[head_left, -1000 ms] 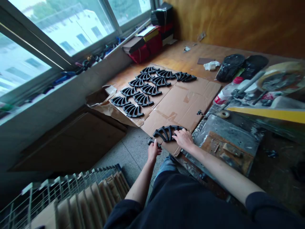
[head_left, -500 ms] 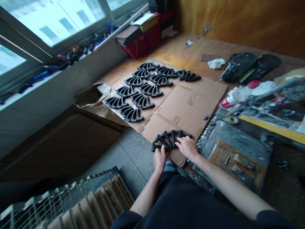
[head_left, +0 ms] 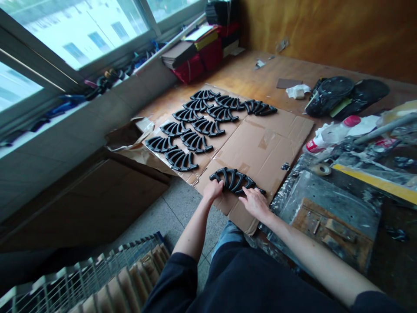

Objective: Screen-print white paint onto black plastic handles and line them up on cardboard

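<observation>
A black curved ribbed part (head_left: pixel 235 179) lies on the near end of a flattened cardboard sheet (head_left: pixel 260 139). My left hand (head_left: pixel 213 190) grips its left end with curled fingers. My right hand (head_left: pixel 256 202) rests on its right end, fingers bent over the rim. Farther back on the cardboard, several matching black parts (head_left: pixel 195 126) lie in rows.
A paint-stained work board (head_left: pixel 329 208) with a tape roll (head_left: pixel 322 169) is at right, with a white bottle (head_left: pixel 329 132) and black bags (head_left: pixel 339 93) behind. A wire crate of cardboard (head_left: pixel 107 278) stands at lower left. Window ledge with clutter runs along the left.
The black part has been turned and shifted farther onto the cardboard. My left hand moved up to its left end; my right hand stayed on its right end.
</observation>
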A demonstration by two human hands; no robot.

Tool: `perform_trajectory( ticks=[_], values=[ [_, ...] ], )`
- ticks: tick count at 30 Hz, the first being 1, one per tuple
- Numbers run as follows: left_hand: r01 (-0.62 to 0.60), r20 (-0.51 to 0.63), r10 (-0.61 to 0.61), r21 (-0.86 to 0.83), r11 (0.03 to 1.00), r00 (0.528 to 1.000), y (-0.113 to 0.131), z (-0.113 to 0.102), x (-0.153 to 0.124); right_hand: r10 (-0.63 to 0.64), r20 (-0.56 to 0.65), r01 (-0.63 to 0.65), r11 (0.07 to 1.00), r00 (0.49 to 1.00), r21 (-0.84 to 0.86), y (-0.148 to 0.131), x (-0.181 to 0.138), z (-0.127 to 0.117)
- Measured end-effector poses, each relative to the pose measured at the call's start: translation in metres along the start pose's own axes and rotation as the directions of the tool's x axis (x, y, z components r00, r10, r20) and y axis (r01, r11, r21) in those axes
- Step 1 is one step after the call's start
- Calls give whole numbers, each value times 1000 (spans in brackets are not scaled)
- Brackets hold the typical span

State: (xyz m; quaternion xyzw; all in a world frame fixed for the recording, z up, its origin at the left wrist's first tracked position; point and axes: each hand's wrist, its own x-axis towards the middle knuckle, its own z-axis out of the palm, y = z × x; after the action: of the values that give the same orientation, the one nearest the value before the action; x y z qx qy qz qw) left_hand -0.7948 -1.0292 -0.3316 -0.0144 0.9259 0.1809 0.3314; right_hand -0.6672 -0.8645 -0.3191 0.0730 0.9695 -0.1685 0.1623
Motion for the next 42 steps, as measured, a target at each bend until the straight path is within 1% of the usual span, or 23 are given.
perform_trajectory(
  ticks=[1,3,4,5,6,7,8,9,10,11,14,17,19,24,27,30,33,37,40,42],
  values=[
    [-18,3,17,29,999,1000,2,-6,3,2,6,-2,1000,1000,2,0,1,0],
    [-35,-15,36,88,996,999,3,-10,0,5,14,-6,1000,1000,8,0,1,1],
    [-48,-61,56,122,991,997,3,-9,-7,4,17,-4,1000,1000,14,0,0,1],
    [-79,-128,100,158,984,987,2,-5,-15,2,20,-2,1000,1000,19,0,0,1],
    [-135,-198,174,195,971,965,2,1,-23,2,21,-2,1000,1000,24,0,0,2],
    [-213,-255,272,234,949,928,2,8,-32,3,20,-3,1000,1000,27,1,0,2],
    [-297,-289,372,272,915,882,3,16,-39,5,17,-6,1000,1000,30,1,1,1],
    [-369,-300,454,300,880,839,4,24,-45,7,14,-8,999,1000,31,1,2,1],
    [-415,-297,504,315,853,811,6,31,-48,9,11,-9,999,1000,32,1,3,1],
    [-433,-297,525,325,841,798,9,37,-49,10,11,-10,999,1000,32,0,3,0],
    [-418,-321,514,323,849,796,15,45,-41,13,20,-14,1000,1000,24,0,6,-1],
    [-478,-257,555,307,823,791,17,39,-30,24,19,-24,1000,1000,11,0,6,-1],
    [-511,-213,580,305,804,786,14,34,-26,30,19,-30,1000,999,9,0,6,-2],
    [-506,-196,567,285,814,800,-1,27,-28,44,31,-45,998,999,34,-1,6,-2],
    [-545,-177,601,282,790,779,-4,26,-28,54,19,-55,997,998,60,-3,9,0],
    [-575,-160,633,295,763,757,0,28,-27,52,26,-55,993,998,100,-6,11,2],
    [-548,-160,624,348,760,765,6,33,-27,54,41,-59,990,998,131,-8,12,3],
    [-479,-200,591,415,774,782,12,47,-28,61,40,-66,985,997,161,-8,12,2],
    [-441,-229,555,402,802,800,14,55,-28,75,45,-82,978,996,192,-7,11,2],
    [-438,-243,548,388,811,800,14,55,-25,75,33,-80,971,997,225,-8,10,3]
  ],
)
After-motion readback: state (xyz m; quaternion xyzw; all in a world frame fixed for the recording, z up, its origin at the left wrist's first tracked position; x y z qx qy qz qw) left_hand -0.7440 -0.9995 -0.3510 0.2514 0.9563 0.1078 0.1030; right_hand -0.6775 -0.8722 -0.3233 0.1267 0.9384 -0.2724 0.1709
